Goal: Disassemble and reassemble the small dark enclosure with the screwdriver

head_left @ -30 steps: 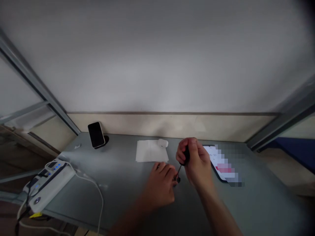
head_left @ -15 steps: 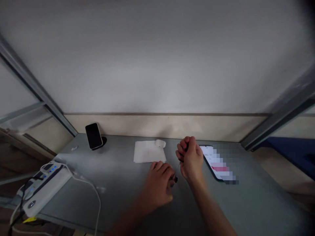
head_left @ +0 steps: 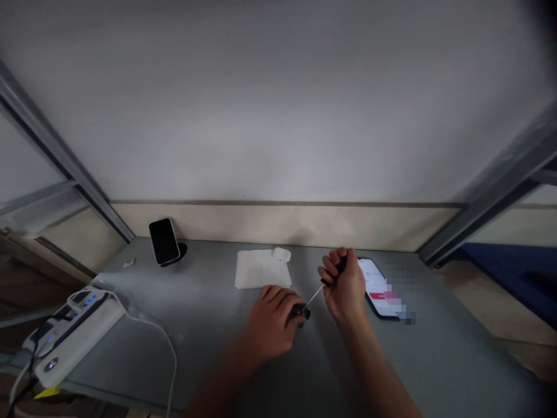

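Observation:
My right hand (head_left: 346, 287) is closed around the dark handle of a screwdriver (head_left: 313, 296), which has a yellow band and a thin bright shaft. The shaft slants down to the left, and its tip meets a small black object (head_left: 301, 312). That object is gripped by my left hand (head_left: 274, 319), whose fingers cover much of it, so its kind cannot be made out. Just beyond my left hand lie white sheets of paper (head_left: 256, 270), with a small white rounded item (head_left: 282, 254) on their far right corner.
A phone with a lit screen (head_left: 378, 290) lies right of my right hand. At the back left a dark-screened device (head_left: 165, 241) leans on a stand. A white charging station (head_left: 82, 334) with blue lights and a white cable (head_left: 163, 331) occupies the left of the grey table (head_left: 209, 360).
My right hand has shifted slightly right and turned, so the screwdriver's shaft now shows, reaching the black object. My left hand has moved a little left and reveals more of that object.

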The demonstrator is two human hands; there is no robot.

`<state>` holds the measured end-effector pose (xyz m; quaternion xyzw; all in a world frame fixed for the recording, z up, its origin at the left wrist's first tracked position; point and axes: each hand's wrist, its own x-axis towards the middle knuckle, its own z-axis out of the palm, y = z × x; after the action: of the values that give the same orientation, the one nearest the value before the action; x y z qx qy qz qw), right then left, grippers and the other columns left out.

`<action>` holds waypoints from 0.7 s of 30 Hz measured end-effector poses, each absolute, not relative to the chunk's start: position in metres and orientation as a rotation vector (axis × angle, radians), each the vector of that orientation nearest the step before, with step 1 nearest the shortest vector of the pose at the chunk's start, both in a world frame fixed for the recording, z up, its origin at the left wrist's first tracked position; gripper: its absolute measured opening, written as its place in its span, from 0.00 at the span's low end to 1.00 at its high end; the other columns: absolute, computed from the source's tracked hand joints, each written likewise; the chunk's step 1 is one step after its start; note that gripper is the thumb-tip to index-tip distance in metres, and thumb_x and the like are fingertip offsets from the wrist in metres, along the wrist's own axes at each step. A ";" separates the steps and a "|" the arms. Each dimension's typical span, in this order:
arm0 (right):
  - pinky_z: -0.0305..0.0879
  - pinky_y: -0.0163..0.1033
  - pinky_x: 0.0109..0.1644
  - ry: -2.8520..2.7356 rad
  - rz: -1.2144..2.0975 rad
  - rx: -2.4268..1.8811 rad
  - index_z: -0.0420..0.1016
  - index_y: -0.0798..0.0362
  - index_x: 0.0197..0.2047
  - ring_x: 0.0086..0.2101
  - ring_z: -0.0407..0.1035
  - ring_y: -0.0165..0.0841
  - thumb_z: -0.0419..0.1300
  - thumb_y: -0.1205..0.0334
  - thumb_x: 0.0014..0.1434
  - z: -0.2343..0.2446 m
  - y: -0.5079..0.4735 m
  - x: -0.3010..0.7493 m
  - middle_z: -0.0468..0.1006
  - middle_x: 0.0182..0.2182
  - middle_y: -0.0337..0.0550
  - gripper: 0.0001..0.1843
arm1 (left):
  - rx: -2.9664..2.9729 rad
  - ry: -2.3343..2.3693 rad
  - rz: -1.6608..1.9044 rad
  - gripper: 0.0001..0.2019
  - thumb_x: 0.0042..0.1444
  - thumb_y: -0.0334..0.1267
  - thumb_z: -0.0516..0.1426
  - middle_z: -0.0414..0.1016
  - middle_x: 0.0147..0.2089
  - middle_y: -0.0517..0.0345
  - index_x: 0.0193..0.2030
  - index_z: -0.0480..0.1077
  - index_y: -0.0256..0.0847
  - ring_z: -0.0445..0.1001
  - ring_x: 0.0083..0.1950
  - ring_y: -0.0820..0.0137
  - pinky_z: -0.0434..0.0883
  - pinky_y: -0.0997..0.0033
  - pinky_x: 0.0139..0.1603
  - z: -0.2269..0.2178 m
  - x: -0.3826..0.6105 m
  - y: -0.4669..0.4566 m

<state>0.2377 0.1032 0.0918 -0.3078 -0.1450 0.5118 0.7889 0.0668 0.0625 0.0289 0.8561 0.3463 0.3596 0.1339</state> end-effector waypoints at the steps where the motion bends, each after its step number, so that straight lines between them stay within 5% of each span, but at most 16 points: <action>1: 0.45 0.25 0.16 -0.326 1.092 -0.673 0.64 0.50 0.32 0.19 0.47 0.21 0.75 0.48 0.54 0.091 0.103 0.237 0.60 0.23 0.26 0.24 | 2.502 1.001 1.039 0.07 0.66 0.33 0.61 0.81 0.46 0.56 0.50 0.72 0.44 0.75 0.49 0.61 0.67 0.58 0.52 0.029 0.067 0.063; 10: 0.43 0.25 0.15 -0.257 1.035 -0.841 0.64 0.50 0.30 0.17 0.48 0.20 0.70 0.52 0.56 0.068 0.117 0.233 0.62 0.21 0.26 0.19 | 2.480 1.012 1.157 0.10 0.63 0.27 0.59 0.83 0.43 0.56 0.47 0.75 0.44 0.74 0.44 0.62 0.66 0.57 0.48 0.022 0.074 0.061; 21: 0.45 0.25 0.15 -0.180 1.127 -0.722 0.63 0.50 0.32 0.17 0.49 0.20 0.66 0.57 0.59 0.050 0.121 0.252 0.61 0.23 0.25 0.14 | 2.371 0.949 1.369 0.08 0.68 0.33 0.59 0.85 0.44 0.58 0.35 0.75 0.45 0.80 0.46 0.65 0.67 0.58 0.51 0.024 0.075 0.060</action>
<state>0.2519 0.1215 0.0498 -0.3340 -0.0832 0.5216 0.7806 0.0745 0.0603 0.0241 0.8123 0.3250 0.4688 0.1216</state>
